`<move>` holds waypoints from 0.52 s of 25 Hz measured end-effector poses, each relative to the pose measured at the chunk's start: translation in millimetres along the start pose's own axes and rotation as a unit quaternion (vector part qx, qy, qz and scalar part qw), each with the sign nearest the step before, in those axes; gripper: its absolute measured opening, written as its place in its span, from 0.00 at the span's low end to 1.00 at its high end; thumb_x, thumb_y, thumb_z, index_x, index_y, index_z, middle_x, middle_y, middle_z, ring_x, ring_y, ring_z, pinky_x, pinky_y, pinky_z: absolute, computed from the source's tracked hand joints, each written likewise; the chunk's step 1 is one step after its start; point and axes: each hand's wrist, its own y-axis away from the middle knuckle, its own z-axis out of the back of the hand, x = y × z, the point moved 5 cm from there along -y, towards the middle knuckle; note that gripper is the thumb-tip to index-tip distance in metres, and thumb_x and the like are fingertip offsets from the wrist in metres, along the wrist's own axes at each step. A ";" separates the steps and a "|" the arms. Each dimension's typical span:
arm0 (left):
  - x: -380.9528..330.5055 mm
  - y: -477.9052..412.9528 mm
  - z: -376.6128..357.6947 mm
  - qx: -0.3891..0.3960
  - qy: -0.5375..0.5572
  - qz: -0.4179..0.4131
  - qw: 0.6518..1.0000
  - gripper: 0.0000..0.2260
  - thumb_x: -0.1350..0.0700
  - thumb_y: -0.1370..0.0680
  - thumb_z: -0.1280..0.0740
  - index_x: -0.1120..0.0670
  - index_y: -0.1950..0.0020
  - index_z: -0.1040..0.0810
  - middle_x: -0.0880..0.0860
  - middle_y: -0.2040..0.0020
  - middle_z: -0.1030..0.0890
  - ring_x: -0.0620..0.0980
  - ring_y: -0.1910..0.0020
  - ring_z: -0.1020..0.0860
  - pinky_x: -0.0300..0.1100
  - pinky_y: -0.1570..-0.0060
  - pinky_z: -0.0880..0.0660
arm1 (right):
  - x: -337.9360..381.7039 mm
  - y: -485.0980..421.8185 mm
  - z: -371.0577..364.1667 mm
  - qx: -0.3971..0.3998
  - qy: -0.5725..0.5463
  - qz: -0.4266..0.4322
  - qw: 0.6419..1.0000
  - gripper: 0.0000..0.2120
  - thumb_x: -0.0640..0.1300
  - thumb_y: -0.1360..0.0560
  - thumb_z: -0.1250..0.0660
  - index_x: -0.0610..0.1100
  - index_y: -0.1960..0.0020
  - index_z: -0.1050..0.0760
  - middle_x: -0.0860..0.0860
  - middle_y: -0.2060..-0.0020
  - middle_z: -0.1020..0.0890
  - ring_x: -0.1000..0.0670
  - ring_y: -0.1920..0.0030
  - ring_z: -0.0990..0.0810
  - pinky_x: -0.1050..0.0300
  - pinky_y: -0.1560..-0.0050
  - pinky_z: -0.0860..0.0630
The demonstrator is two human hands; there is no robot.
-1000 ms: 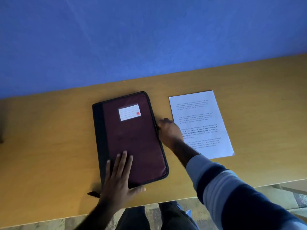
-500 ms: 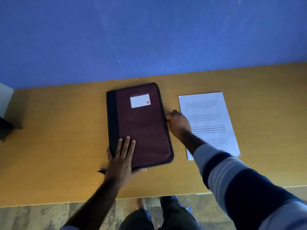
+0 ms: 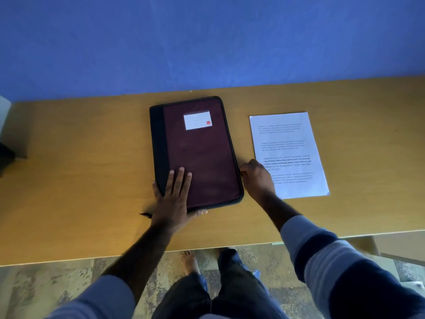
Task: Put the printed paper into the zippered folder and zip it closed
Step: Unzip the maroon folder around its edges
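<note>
Head view, looking down at a yellow-brown table [image 3: 69, 180] set against a blue wall [image 3: 207, 42]. Maroon folder [image 3: 202, 153] lies flat near table centre, cover down, black spine strip on its left side, black zip edging round the rim. White label [image 3: 197, 120] with a small red mark sits on the upper part of the cover.

Printed paper [image 3: 287, 139] lies flat on the table just right of the folder, not touching it, text side up, outside the folder.

Left hand [image 3: 174, 199] rests palm-down on the folder's near left corner, fingers straight and spread a little, thumb hooked along the near edge, little finger off the left side. A small dark tab [image 3: 145, 214] sticks out on the table beside the left wrist; can't tell what it is.

Right hand [image 3: 256, 178] is at the folder's right edge, low on that side, fingers curled in toward the zip edging, back of hand covering the paper's near left corner. Can't tell whether it pinches the zip or only touches the edge.

Striped blue sleeve [image 3: 333, 261] on the right arm. Below the table edge: dark trousers, a bare foot [image 3: 189, 263], mottled floor [image 3: 46, 284]. Dark object [image 3: 5, 157] at the far left edge of the table, mostly cut off.
</note>
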 end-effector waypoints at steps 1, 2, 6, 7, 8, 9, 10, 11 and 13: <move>0.4 0.1 -0.2 -0.003 0.000 -0.001 1.000 0.54 0.18 0.32 0.55 0.52 0.17 0.57 0.53 0.17 0.59 0.58 0.18 0.57 0.75 0.29 0.49 | -1.7 7.6 -2.0 -0.002 -0.006 -0.008 1.000 0.10 0.36 0.22 0.39 0.38 0.51 0.19 0.40 0.54 0.22 0.36 0.54 0.22 0.45 0.57 0.22; 1.2 0.4 -0.6 -0.006 0.001 -0.002 1.000 0.54 0.18 0.32 0.56 0.52 0.17 0.56 0.53 0.17 0.58 0.58 0.18 0.56 0.75 0.30 0.49 | -3.0 15.9 -4.4 -0.003 -0.011 -0.017 1.000 0.10 0.36 0.22 0.39 0.38 0.51 0.19 0.41 0.54 0.22 0.36 0.55 0.22 0.45 0.57 0.22; 2.8 -1.4 -1.7 -0.015 0.006 -0.005 1.000 0.54 0.17 0.32 0.54 0.52 0.17 0.56 0.53 0.17 0.57 0.58 0.18 0.55 0.76 0.30 0.48 | -5.9 47.4 -12.2 -0.025 -0.032 -0.053 0.998 0.10 0.33 0.23 0.39 0.36 0.51 0.18 0.40 0.54 0.21 0.36 0.55 0.21 0.46 0.59 0.22; 3.2 -1.1 -2.6 -0.018 0.006 -0.005 1.000 0.54 0.17 0.32 0.54 0.52 0.17 0.56 0.53 0.17 0.57 0.58 0.18 0.55 0.76 0.30 0.48 | -5.7 55.2 -14.3 -0.032 -0.035 -0.063 0.997 0.10 0.33 0.24 0.38 0.36 0.51 0.18 0.40 0.54 0.21 0.35 0.55 0.21 0.47 0.59 0.23; 3.5 -1.1 -3.0 -0.020 0.006 -0.005 1.000 0.54 0.17 0.32 0.54 0.52 0.17 0.56 0.53 0.17 0.57 0.58 0.18 0.55 0.76 0.30 0.48 | -5.3 62.0 -16.7 -0.040 -0.038 -0.075 0.996 0.09 0.33 0.24 0.38 0.36 0.51 0.18 0.39 0.54 0.21 0.35 0.55 0.21 0.47 0.59 0.23; 3.6 -1.1 -3.3 -0.023 0.006 -0.005 1.000 0.54 0.17 0.32 0.54 0.51 0.17 0.56 0.53 0.17 0.57 0.57 0.18 0.55 0.76 0.30 0.48 | -4.8 68.9 -19.3 -0.048 -0.044 -0.089 0.994 0.09 0.33 0.25 0.37 0.36 0.51 0.18 0.39 0.54 0.20 0.35 0.55 0.21 0.47 0.59 0.24; 3.6 -0.9 -3.5 -0.025 0.008 -0.005 1.000 0.54 0.17 0.32 0.54 0.51 0.17 0.56 0.53 0.17 0.57 0.57 0.18 0.55 0.76 0.30 0.48 | -4.1 76.5 -22.6 -0.056 -0.051 -0.104 0.992 0.09 0.33 0.25 0.37 0.36 0.51 0.19 0.39 0.54 0.20 0.35 0.55 0.21 0.47 0.59 0.24; 3.9 -1.2 -3.8 -0.026 0.009 -0.005 1.000 0.54 0.17 0.32 0.54 0.51 0.17 0.56 0.53 0.17 0.56 0.58 0.18 0.55 0.76 0.30 0.48 | -2.7 84.2 -26.7 -0.063 -0.059 -0.116 0.989 0.09 0.32 0.25 0.37 0.36 0.51 0.19 0.39 0.53 0.20 0.35 0.55 0.21 0.47 0.59 0.24; 5.1 -0.4 -5.3 -0.025 0.011 -0.007 1.000 0.54 0.17 0.32 0.54 0.51 0.17 0.56 0.53 0.17 0.57 0.58 0.18 0.55 0.76 0.30 0.48 | 3.7 100.3 -36.7 -0.075 -0.071 -0.134 0.986 0.09 0.33 0.25 0.37 0.36 0.49 0.19 0.39 0.52 0.20 0.35 0.54 0.21 0.47 0.58 0.24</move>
